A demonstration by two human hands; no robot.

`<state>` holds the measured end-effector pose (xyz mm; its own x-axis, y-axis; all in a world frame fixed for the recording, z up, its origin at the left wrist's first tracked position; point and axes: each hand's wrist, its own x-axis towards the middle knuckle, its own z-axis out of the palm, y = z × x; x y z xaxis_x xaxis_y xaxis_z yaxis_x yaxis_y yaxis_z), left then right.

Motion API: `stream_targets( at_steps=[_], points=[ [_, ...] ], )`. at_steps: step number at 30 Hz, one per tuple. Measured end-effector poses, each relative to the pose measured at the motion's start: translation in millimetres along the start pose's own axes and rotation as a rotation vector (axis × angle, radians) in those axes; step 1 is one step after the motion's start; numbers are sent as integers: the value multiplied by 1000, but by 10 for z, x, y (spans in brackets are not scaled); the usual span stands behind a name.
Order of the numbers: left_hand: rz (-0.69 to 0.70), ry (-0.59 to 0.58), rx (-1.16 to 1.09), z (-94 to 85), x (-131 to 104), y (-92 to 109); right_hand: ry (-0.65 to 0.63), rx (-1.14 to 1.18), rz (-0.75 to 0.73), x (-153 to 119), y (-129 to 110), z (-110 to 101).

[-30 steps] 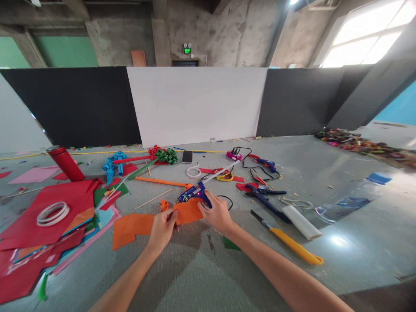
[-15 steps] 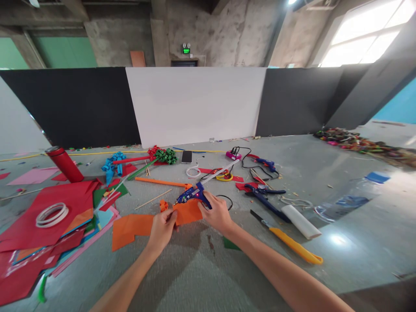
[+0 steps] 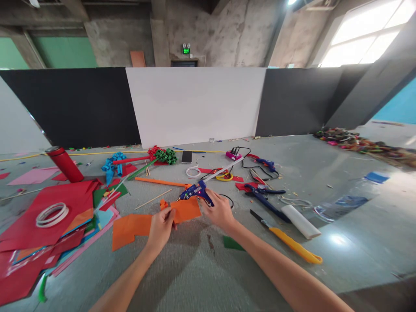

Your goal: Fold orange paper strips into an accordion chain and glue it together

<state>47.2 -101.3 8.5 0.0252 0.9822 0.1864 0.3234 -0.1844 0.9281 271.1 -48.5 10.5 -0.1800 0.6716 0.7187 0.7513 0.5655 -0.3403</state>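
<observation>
Paper, orange and flat, is pinched between the thumb and fingers of the left hand, jutting out to the right of them. That forearm slants inward, the hand low over the floor. From the other side comes the right hand, its arm stretched longer, the fingers closed round the handle of the glue gun (whether one presses the trigger, I can't tell from where I stand).

The gun lies just beyond the paper, its long axis running across the body, nozzle leftward and dipping toward the paper's far edge; contact there is too small to make out. The right hand is plainly the nearer to it. Out of its back a glue stick angles away to the right. Past the gun's left side lies an orange rod, and farther off a phone, then a white panel.
</observation>
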Motion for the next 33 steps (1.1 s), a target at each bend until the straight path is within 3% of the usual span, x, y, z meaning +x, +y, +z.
stream_targets(
  at_steps=[8, 33],
  points=[
    [-20, 77, 16, -51, 17, 91, 15, -49, -23, 54, 72, -60],
    [-21, 167, 3, -135, 45, 138, 52, -127, 33, 109, 235, -80]
  ],
)
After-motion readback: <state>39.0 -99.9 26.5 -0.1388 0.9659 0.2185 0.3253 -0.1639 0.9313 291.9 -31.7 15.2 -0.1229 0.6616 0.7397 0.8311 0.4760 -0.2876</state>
